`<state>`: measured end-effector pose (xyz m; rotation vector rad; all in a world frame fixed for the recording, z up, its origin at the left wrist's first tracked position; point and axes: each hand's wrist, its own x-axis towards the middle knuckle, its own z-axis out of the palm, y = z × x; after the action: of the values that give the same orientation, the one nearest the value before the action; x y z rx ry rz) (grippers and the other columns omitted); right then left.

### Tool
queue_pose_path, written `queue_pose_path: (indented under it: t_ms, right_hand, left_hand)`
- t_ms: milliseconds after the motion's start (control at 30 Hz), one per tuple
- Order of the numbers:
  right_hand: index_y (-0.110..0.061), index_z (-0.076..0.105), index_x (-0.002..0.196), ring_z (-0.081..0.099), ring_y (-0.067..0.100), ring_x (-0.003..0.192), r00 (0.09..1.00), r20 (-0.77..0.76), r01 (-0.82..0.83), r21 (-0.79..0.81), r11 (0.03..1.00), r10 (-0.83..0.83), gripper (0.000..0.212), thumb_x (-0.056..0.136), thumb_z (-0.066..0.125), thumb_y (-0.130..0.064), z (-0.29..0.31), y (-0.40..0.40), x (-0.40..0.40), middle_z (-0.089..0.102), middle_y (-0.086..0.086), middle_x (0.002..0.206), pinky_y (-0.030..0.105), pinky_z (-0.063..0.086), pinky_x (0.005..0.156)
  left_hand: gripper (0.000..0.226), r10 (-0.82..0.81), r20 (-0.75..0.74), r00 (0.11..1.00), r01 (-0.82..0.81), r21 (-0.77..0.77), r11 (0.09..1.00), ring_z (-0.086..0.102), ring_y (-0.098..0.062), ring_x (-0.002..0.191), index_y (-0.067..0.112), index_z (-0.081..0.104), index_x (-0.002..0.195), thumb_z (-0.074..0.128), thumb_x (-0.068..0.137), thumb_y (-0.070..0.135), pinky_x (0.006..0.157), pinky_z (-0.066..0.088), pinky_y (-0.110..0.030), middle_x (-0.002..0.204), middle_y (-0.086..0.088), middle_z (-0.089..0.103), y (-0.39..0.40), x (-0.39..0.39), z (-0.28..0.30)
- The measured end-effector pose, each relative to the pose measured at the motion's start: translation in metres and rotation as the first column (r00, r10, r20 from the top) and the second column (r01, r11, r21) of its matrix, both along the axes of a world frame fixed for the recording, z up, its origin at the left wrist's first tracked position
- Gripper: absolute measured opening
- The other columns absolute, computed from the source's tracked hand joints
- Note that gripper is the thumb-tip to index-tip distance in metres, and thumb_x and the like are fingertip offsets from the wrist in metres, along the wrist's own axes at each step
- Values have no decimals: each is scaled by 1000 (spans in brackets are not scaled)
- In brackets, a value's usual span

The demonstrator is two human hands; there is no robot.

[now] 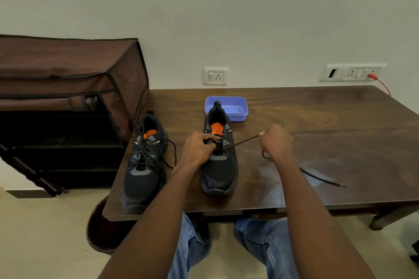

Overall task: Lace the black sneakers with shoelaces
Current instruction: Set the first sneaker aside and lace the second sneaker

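Note:
Two black sneakers with orange insoles stand on the dark wooden table (317, 120), toes toward me. The left sneaker (145, 161) has a black lace threaded through its eyelets, loose ends trailing to its right. The right sneaker (218, 158) is in the middle. My left hand (198, 150) grips its tongue and eyelet area. My right hand (275, 141) is closed on a black shoelace (246, 140) that runs taut from the sneaker's eyelets. The lace's free end (322, 179) lies on the table to the right.
A purple plastic tub (235, 108) sits just behind the right sneaker. A brown fabric shoe rack (68, 97) stands left of the table. Wall sockets and a red cable (383, 85) are at the back right. My knees in jeans are under the table's front edge.

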<state>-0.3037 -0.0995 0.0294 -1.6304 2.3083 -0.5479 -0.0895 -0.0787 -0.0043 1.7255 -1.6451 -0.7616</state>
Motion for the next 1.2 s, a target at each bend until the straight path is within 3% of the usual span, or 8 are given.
queue_pose_path:
  t_ms: [100, 233, 367, 467, 767, 933, 1067, 1200]
  right_hand:
    - [-3, 67, 103, 61, 36, 111, 989, -88, 127, 84, 988, -120, 21, 93, 53, -14, -2, 5, -8, 69, 19, 110, 44, 45, 101]
    - [-9, 66, 115, 48, 33, 125, 976, -214, -3, 136, 991, 32, 27, 92, 53, -16, -1, 10, 6, 62, 16, 126, 40, 39, 104]
    - [-14, 64, 101, 60, 23, 98, 905, 193, -410, 151, 899, 380, 9, 91, 63, -15, -3, 7, 36, 66, 5, 104, 36, 50, 85]
    - [-10, 62, 91, 57, 17, 85, 856, 239, -503, 177, 846, 459, 4, 93, 63, -14, -4, 6, 46, 63, 5, 93, 32, 48, 75]
    - [-2, 67, 90, 61, 23, 82, 922, 135, -385, 232, 893, 362, 20, 98, 57, -17, -8, -3, 28, 64, 10, 89, 39, 53, 80]
    - [-18, 58, 71, 57, 12, 59, 925, 328, -280, 249, 927, 191, 25, 95, 56, -14, -8, -1, 16, 61, -1, 68, 25, 48, 59]
    - [-4, 73, 90, 60, 19, 71, 950, 214, -291, 330, 898, 229, 22, 98, 54, -11, -4, -3, 21, 66, 6, 78, 38, 55, 79]
    - [-5, 67, 85, 66, 25, 85, 982, 127, -175, 325, 929, 141, 18, 95, 56, -15, -12, -2, 23, 69, 9, 88, 37, 53, 77]
  left_hand:
    - [29, -15, 14, 1000, 15, 16, 1000, 63, -8, 85, 25, 73, 118, 62, 92, 17, 72, 51, -24, 105, 4, 70, 0, -1, 1]
    - [41, -73, 35, 997, 73, 11, 997, 65, -15, 99, 30, 63, 133, 62, 93, 23, 88, 55, -38, 116, 1, 70, 2, 2, 2]
    - [29, -37, -33, 999, 40, 109, 993, 61, -16, 89, 27, 52, 127, 57, 98, 30, 81, 52, -37, 93, 1, 64, 5, 10, 8]
    - [13, -2, -136, 991, 29, 202, 979, 58, -14, 68, 17, 56, 99, 61, 98, 29, 69, 50, -35, 78, -3, 65, 7, 20, 7]
    - [23, -13, 50, 999, 7, 125, 992, 56, -8, 71, 22, 64, 75, 62, 98, 22, 67, 42, -28, 74, 7, 63, 5, 31, 6]
    - [23, 5, 90, 996, -13, 87, 996, 54, -7, 66, 19, 66, 75, 61, 98, 19, 62, 40, -26, 68, 7, 61, 9, 31, 10]
    - [19, -5, 116, 993, -5, 89, 996, 56, -18, 70, 13, 70, 82, 61, 98, 18, 67, 45, -33, 69, 1, 62, 10, 30, 10]
    - [25, -9, 118, 993, -10, 156, 988, 52, -14, 57, 8, 69, 76, 63, 96, 22, 57, 42, -26, 63, -1, 61, 11, 36, 11]
